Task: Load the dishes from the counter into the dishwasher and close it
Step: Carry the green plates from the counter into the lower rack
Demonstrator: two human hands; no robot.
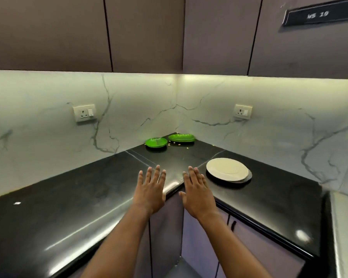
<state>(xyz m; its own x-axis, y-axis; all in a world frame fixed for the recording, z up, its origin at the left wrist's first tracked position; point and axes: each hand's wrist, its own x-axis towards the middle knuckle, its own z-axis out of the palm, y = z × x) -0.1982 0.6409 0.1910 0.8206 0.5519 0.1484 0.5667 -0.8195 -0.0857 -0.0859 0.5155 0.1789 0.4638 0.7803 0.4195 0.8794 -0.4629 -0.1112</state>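
Note:
A stack of cream round plates (227, 169) lies on the black corner counter (88, 189), right of centre. Deep in the corner sit a small round green plate stack (156, 142) and a stack of green rectangular plates (181, 137). My left hand (150, 190) and my right hand (196, 192) are stretched out side by side over the counter's inner corner, fingers straight and spread, holding nothing. The right hand's fingertips are just left of the cream plates, apart from them. No dishwasher is in view.
Small crumbs (178, 144) lie by the green plates. Two wall sockets (84, 112) (242, 111) sit on the marble backsplash. Brown upper cabinets hang overhead, one with a "WS 19" label (319, 14). Cabinet doors (239, 247) stand below the counter.

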